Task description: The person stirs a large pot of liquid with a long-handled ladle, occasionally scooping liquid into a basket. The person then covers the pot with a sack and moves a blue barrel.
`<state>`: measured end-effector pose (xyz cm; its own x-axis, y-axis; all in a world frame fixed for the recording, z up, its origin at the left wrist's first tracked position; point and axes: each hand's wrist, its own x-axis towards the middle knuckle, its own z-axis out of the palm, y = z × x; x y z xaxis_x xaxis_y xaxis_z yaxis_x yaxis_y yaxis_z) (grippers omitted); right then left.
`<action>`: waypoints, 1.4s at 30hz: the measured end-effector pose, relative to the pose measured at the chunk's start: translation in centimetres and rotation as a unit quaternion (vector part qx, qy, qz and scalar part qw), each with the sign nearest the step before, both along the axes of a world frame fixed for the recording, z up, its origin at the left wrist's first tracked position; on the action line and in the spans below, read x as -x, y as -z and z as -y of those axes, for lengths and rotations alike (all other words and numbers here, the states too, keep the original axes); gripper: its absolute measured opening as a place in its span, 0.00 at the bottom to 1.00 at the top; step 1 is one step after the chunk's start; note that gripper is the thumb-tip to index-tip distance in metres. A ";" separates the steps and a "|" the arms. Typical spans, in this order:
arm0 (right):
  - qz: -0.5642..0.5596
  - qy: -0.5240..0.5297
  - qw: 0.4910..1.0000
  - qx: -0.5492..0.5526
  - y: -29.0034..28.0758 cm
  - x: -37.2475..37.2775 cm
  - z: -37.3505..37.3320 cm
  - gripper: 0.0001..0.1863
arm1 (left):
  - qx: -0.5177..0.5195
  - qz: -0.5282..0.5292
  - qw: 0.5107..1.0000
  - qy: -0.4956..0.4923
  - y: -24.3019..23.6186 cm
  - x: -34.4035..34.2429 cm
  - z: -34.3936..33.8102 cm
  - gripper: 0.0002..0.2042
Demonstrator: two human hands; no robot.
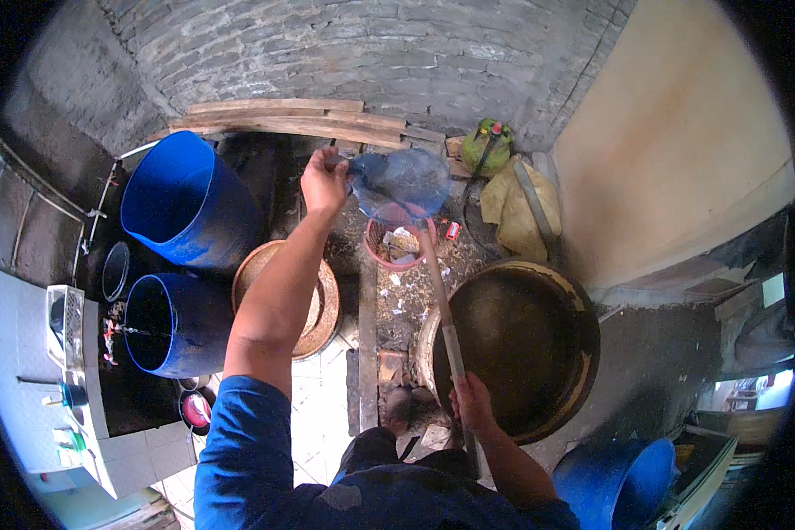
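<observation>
My right hand (473, 403) is closed around a long pole (446, 318) that slants up and away, beside the rim of a large round vat (521, 344) of dark brownish contents. At the pole's far end is a see-through blue net (406, 181), roughly round. Its bunched left end is pinched in my left hand (325, 181), with the arm stretched far forward. Partly behind the net stands a pink basket (375, 243) with scraps and paper in it. Whether the net touches the basket I cannot tell.
Blue barrels (172, 322) and a round woven tray (329, 340) stand left. A green gas cylinder (488, 146) with a hose and a yellowish sack (521, 208) are at the back right. Wooden planks (283, 119) lie along the brick wall. Another blue barrel (618, 481) sits near right.
</observation>
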<state>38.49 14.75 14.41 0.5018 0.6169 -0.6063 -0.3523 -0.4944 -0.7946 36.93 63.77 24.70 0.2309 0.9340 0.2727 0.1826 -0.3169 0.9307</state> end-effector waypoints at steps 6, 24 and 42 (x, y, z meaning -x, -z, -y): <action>0.001 0.024 0.999 -0.038 1.5 2.2 -2.3 0.17 | -0.009 0.018 0.999 0.031 -1.3 -1.6 -0.9 0.13; 0.103 0.008 0.994 -0.027 2.5 2.4 -3.0 0.16 | 0.059 0.026 0.995 0.075 -0.2 -1.9 -0.6 0.14; -0.018 0.016 1.000 -0.020 4.7 1.2 -7.2 0.19 | 0.450 0.036 0.871 0.194 14.7 13.7 18.1 0.20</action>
